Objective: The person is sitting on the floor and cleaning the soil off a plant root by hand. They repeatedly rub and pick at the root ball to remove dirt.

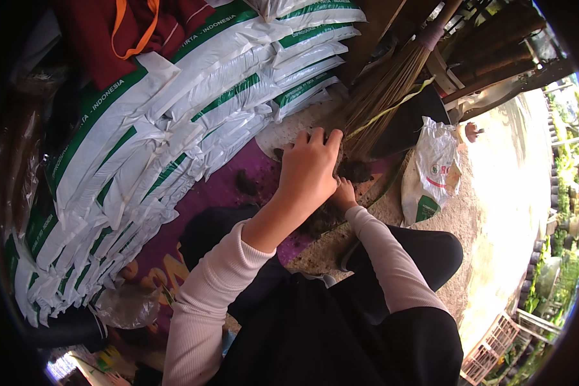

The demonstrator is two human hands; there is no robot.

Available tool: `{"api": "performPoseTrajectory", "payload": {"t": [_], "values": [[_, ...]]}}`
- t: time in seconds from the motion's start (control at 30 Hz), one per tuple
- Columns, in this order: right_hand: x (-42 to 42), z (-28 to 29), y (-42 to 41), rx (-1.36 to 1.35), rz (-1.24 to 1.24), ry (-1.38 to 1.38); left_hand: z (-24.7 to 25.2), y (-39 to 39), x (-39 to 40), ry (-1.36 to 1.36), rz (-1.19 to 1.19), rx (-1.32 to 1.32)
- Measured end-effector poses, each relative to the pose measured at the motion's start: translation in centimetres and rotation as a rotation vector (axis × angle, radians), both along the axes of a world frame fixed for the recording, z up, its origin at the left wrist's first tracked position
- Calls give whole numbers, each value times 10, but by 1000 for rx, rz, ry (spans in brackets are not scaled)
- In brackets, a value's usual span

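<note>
My left hand [311,166] is raised over a purple printed sheet [207,195] on the ground, its fingers curled downward. Something dark shows along its inner edge, but the back of the hand hides what lies under the palm. Lower and just to the right, my right hand [345,194] reaches down to dark soil, its fingertips partly covered by the left hand. A dark soil clump [246,183] lies on the sheet left of my hands. Another dark mound of soil [356,171] sits just beyond my right hand. Loose crumbs are scattered between my bent knees.
Stacked white-and-green plastic sacks [212,82] rise along the left. Dark red cloth [91,43] with an orange strap lies on top. A stick broom [386,96] leans ahead. A crumpled sack [432,169] lies on the concrete to the right. A clear plastic bag [128,306] rests lower left.
</note>
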State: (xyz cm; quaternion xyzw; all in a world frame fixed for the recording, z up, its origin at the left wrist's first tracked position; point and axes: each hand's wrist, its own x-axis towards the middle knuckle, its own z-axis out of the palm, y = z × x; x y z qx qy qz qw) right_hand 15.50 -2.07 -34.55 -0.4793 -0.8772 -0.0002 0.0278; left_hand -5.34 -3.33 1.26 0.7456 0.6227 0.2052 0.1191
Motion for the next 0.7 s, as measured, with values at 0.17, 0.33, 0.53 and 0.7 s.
{"api": "performPoseTrajectory", "payload": {"t": [0.17, 0.33, 0.53, 0.7], "values": [[-13, 11, 14, -111, -48, -114, -13, -8, 6, 213, -16, 41], [-10, 4, 11, -104, -92, -85, -17, -6, 8, 229, -27, 75], [-10, 19, 13, -251, -314, 4, -16, -1, 9, 198, -22, 98], [-3, 28, 9, -273, -506, -12, -9, -1, 10, 186, -37, -19]]}}
